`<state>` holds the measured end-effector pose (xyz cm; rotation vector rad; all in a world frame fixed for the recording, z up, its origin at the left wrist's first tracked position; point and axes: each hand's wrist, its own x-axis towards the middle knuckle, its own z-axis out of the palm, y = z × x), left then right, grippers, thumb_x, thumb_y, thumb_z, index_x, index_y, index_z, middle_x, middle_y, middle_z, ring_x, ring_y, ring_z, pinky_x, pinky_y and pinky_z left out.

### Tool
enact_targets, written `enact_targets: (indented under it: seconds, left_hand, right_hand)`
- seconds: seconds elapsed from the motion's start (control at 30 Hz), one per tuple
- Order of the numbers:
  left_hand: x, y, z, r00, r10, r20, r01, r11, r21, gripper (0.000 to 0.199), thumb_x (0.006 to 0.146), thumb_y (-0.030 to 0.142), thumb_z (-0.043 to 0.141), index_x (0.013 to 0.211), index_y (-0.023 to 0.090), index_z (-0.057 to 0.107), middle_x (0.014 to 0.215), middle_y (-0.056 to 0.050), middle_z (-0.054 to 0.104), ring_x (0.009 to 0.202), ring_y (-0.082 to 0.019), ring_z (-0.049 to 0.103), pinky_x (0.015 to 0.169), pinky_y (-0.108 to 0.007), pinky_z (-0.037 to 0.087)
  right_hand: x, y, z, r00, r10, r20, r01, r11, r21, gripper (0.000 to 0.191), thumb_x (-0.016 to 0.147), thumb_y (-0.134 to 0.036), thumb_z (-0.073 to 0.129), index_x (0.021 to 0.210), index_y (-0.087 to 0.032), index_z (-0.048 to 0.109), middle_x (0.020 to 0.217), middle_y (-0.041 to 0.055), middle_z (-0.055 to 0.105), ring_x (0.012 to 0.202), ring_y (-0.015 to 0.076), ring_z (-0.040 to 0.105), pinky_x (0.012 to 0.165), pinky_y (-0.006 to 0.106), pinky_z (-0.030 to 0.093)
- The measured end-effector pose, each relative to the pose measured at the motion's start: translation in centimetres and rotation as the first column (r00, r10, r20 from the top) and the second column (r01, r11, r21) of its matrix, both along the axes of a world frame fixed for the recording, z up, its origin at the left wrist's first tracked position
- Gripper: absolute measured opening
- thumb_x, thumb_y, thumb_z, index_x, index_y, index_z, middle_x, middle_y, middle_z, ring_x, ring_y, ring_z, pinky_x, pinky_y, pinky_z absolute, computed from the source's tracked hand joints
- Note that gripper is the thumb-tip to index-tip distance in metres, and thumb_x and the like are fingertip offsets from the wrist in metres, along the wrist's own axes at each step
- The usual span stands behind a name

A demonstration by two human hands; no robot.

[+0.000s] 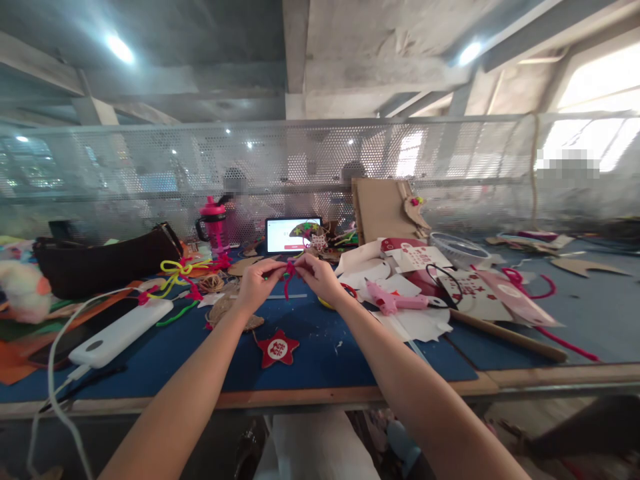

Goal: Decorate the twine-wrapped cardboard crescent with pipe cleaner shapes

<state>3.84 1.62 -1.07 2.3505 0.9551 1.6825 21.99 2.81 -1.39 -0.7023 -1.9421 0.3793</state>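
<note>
Both of my hands meet over the middle of the blue table mat [320, 360], pinching a magenta pipe cleaner [287, 283] bent into a small looped shape. My left hand [257, 283] grips it from one side with thumb and forefinger. On the other side my right hand [320, 277] holds it the same way, and one end dangles below the fingers. A bit of green shows at its centre. Nearer to me lies a red star [279, 349] with a white round label. Beside my left wrist is a brown cardboard piece wound with twine [227, 313].
A white power bank [120, 333] with a cable lies left, near a black pouch [107, 260] and a pink bottle [214, 223]. A tablet [293, 235] stands behind my hands. Right are a pink glue gun [395, 298], papers, a wooden stick [507, 335] and upright cardboard [383, 210].
</note>
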Motion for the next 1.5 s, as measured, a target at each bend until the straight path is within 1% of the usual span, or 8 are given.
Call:
enact_targets:
  seconds: [0.17, 0.33, 0.53, 0.87, 1.0, 1.23, 1.43, 1.5]
  left_hand:
    - [-0.07, -0.23, 0.18, 0.999, -0.025, -0.044, 0.025, 1.0, 0.017, 0.017, 0.08, 0.029, 0.059, 0.086, 0.019, 0.071, 0.082, -0.007, 0.07, 0.074, -0.018, 0.063, 0.065, -0.027, 0.049]
    - [-0.36, -0.06, 0.3, 0.985, -0.005, -0.175, 0.018, 0.997, 0.072, 0.017, 0.081, 0.029, 0.057, 0.085, 0.018, 0.07, 0.076, -0.006, 0.068, 0.069, -0.016, 0.061, 0.064, -0.027, 0.049]
    - [-0.3, -0.05, 0.22, 0.976, -0.015, -0.219, 0.036, 0.995, 0.092, 0.017, 0.083, 0.026, 0.054, 0.084, 0.018, 0.07, 0.076, -0.007, 0.068, 0.069, -0.016, 0.061, 0.066, -0.027, 0.048]
    - [-0.63, 0.23, 0.22, 0.969, 0.02, -0.248, 0.028, 0.982, 0.188, 0.019, 0.085, 0.026, 0.053, 0.085, 0.019, 0.07, 0.079, -0.007, 0.068, 0.074, -0.017, 0.062, 0.07, -0.027, 0.048]
    - [-0.64, 0.23, 0.02, 0.947, 0.049, -0.318, 0.018, 0.979, 0.203, 0.02, 0.087, 0.025, 0.05, 0.088, 0.018, 0.068, 0.081, -0.008, 0.067, 0.075, -0.017, 0.062, 0.07, -0.027, 0.047]
    - [-0.59, 0.34, -0.48, 0.909, 0.104, -0.404, 0.03, 0.95, 0.311, 0.021, 0.089, 0.019, 0.045, 0.093, 0.013, 0.064, 0.085, -0.01, 0.065, 0.079, -0.017, 0.06, 0.071, -0.027, 0.047]
    - [-0.64, 0.47, -0.62, 0.884, 0.133, -0.447, 0.032, 0.939, 0.344, 0.02, 0.088, 0.02, 0.046, 0.088, 0.013, 0.065, 0.079, -0.009, 0.064, 0.074, -0.017, 0.059, 0.068, -0.027, 0.047]
    - [-0.53, 0.39, -0.56, 0.898, 0.123, -0.423, 0.027, 0.943, 0.332, 0.02, 0.087, 0.019, 0.047, 0.088, 0.013, 0.065, 0.079, -0.009, 0.065, 0.073, -0.016, 0.059, 0.067, -0.026, 0.047]
  right_hand:
    - [0.11, -0.06, -0.02, 0.997, -0.044, 0.056, 0.041, 0.997, 0.062, 0.014, 0.085, -0.027, 0.045, 0.085, -0.018, 0.055, 0.072, 0.0017, 0.058, 0.066, 0.0143, 0.052, 0.063, 0.023, 0.037]
    - [0.25, -0.12, 0.1, 0.988, -0.07, 0.134, 0.059, 0.995, 0.085, 0.013, 0.085, -0.023, 0.043, 0.084, -0.019, 0.055, 0.074, 0.0018, 0.058, 0.069, 0.0146, 0.053, 0.065, 0.023, 0.036]
    - [0.2, -0.26, 0.31, 0.991, -0.01, 0.13, 0.001, 0.998, 0.065, 0.012, 0.083, -0.019, 0.043, 0.081, -0.019, 0.055, 0.071, 0.0007, 0.056, 0.066, 0.0136, 0.05, 0.064, 0.023, 0.035]
    - [-0.03, -0.23, 0.18, 0.992, 0.003, 0.124, -0.007, 0.999, 0.032, 0.011, 0.082, -0.02, 0.042, 0.076, -0.019, 0.051, 0.068, -0.0002, 0.054, 0.065, 0.0134, 0.049, 0.064, 0.023, 0.036]
    - [-0.04, -0.23, 0.16, 0.991, -0.01, 0.137, 0.008, 1.0, 0.01, 0.01, 0.08, -0.018, 0.044, 0.073, -0.019, 0.05, 0.069, 0.0001, 0.054, 0.066, 0.0138, 0.049, 0.065, 0.023, 0.035]
    - [-0.04, -0.45, 0.33, 0.99, 0.003, 0.144, 0.003, 0.999, -0.045, 0.007, 0.079, -0.018, 0.044, 0.076, -0.019, 0.05, 0.063, -0.0027, 0.05, 0.059, 0.0117, 0.046, 0.061, 0.022, 0.035]
    - [-0.02, 0.0, 0.1, 0.985, 0.029, 0.17, -0.024, 0.999, -0.031, 0.009, 0.079, -0.017, 0.046, 0.071, -0.019, 0.048, 0.064, -0.0014, 0.051, 0.071, 0.0145, 0.052, 0.069, 0.024, 0.038]
    - [0.01, -0.09, 0.18, 0.987, 0.035, 0.157, -0.031, 0.999, -0.032, 0.008, 0.08, -0.019, 0.047, 0.072, -0.019, 0.049, 0.067, -0.0009, 0.051, 0.072, 0.0143, 0.052, 0.069, 0.024, 0.038]
